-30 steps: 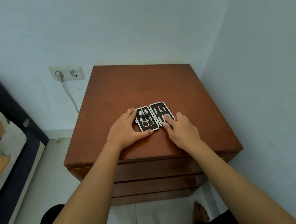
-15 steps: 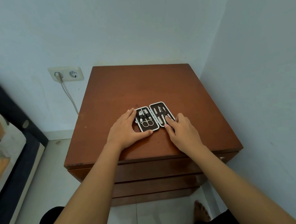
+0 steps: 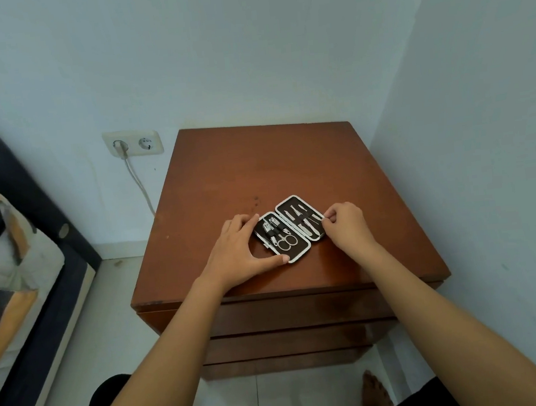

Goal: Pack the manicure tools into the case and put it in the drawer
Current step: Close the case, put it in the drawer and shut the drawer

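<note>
A small manicure case [image 3: 290, 228] lies spread flat on the brown nightstand top [image 3: 270, 173], both dark halves rimmed in white. Scissors and clippers sit in its left half, several slim metal tools in its right half. My left hand [image 3: 242, 254] clasps the left half, thumb along the near edge and fingers at the far edge. My right hand [image 3: 347, 228] pinches the outer right edge of the right half with its fingertips. The drawer fronts [image 3: 297, 313] below the top are closed.
A white wall stands close on the right of the nightstand. A wall socket [image 3: 133, 143] with a plugged white cable is at the left. A bed with a dark frame [image 3: 31, 245] runs along the left edge. My bare foot [image 3: 375, 392] rests on the tiled floor.
My right hand has left the tools in the right half and moved to the case's outer right edge, where it now pinches the rim. My left hand has stayed on the left half.
</note>
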